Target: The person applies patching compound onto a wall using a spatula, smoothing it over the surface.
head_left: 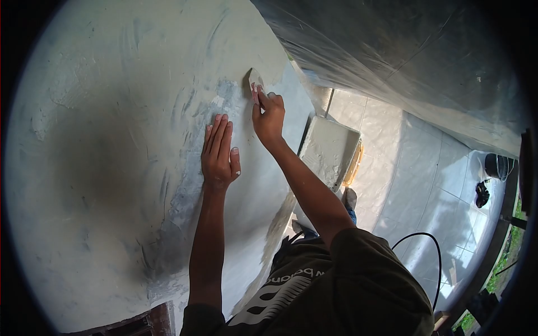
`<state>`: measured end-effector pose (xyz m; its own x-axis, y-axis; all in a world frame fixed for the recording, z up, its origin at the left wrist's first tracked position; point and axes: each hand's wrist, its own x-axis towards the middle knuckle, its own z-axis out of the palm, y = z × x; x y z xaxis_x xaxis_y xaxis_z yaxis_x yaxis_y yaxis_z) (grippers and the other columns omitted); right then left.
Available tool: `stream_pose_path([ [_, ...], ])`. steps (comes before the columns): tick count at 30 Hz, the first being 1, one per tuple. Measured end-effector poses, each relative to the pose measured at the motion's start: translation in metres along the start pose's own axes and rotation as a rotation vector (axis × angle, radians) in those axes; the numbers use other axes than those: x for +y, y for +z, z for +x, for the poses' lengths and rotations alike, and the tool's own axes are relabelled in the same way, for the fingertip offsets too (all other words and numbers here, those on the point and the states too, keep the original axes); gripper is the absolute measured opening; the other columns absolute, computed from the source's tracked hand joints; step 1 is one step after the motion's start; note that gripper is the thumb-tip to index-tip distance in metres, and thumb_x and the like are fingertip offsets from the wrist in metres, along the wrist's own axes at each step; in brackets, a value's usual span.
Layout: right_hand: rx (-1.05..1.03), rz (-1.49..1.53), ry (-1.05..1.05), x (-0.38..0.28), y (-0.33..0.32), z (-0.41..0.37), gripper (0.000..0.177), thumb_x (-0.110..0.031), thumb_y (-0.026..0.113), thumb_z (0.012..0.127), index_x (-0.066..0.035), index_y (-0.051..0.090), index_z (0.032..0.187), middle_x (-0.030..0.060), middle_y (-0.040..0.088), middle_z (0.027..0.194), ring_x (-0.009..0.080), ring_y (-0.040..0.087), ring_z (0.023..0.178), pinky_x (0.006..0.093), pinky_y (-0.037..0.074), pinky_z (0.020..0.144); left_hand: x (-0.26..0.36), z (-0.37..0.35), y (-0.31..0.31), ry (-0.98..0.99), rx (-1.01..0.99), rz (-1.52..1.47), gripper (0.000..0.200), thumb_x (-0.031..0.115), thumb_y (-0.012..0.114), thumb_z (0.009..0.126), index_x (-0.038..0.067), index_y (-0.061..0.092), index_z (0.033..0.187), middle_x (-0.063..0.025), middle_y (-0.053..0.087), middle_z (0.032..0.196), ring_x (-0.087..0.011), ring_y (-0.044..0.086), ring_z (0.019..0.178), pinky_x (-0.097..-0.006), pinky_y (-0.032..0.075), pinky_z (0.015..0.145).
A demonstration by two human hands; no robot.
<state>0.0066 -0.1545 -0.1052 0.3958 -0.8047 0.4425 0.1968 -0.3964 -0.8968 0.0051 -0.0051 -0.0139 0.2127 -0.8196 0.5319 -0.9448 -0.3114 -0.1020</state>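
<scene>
My left hand (pixel 219 154) lies flat on the pale plastered wall (pixel 117 112), fingers together and pointing up, the thumb out to the side. Slightly higher and to the right, my right hand (pixel 269 120) grips a putty knife (pixel 255 77) by its reddish, putty-smeared handle. The knife's pale blade points up and overlaps the wall. White smears mark the fingers of both hands. Around my left hand the wall has a bluish-grey patch (pixel 226 92) and streaks.
A rectangular tray (pixel 330 147) of pale putty stands right of the wall, an orange edge beneath it. Plastic sheeting (pixel 403 50) hangs at upper right. On the tiled floor (pixel 414 185) are a dark bucket (pixel 496 166) and a small black object (pixel 482 194). A black cable (pixel 439 252) curves behind me.
</scene>
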Motion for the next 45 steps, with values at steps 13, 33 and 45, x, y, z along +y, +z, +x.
stream_pose_path([
  [13,0.029,0.046,0.034,-0.011,-0.013,-0.014,0.042,0.005,0.063,0.077,0.004,0.066,0.119,0.0145,0.058,0.085,0.0299,0.052,0.084,0.0391,0.046,0.071,0.001,0.001,0.0,0.003,0.017,-0.01,0.048,0.017,0.033,0.098,-0.014,0.054,0.129,-0.0273,0.054,0.138,-0.0415,0.048,0.134,-0.0543,0.032,0.114],
  [33,0.091,-0.05,-0.109,0.01,0.018,0.027,0.039,0.008,0.063,0.076,0.005,0.068,0.115,0.0158,0.063,0.085,0.0306,0.053,0.083,0.0384,0.047,0.074,0.001,-0.001,0.002,-0.024,0.005,0.011,0.047,0.017,0.033,0.099,-0.013,0.054,0.129,-0.0262,0.054,0.139,-0.0406,0.048,0.134,-0.0546,0.033,0.114],
  [45,0.135,0.031,0.008,0.006,-0.009,0.018,0.041,0.005,0.06,0.078,0.001,0.069,0.118,0.0109,0.055,0.071,0.0239,0.051,0.071,0.036,0.045,0.067,0.002,0.002,0.002,-0.026,0.027,0.025,0.044,0.015,0.038,0.096,-0.011,0.058,0.126,-0.0242,0.057,0.137,-0.0376,0.05,0.134,-0.0518,0.034,0.114],
])
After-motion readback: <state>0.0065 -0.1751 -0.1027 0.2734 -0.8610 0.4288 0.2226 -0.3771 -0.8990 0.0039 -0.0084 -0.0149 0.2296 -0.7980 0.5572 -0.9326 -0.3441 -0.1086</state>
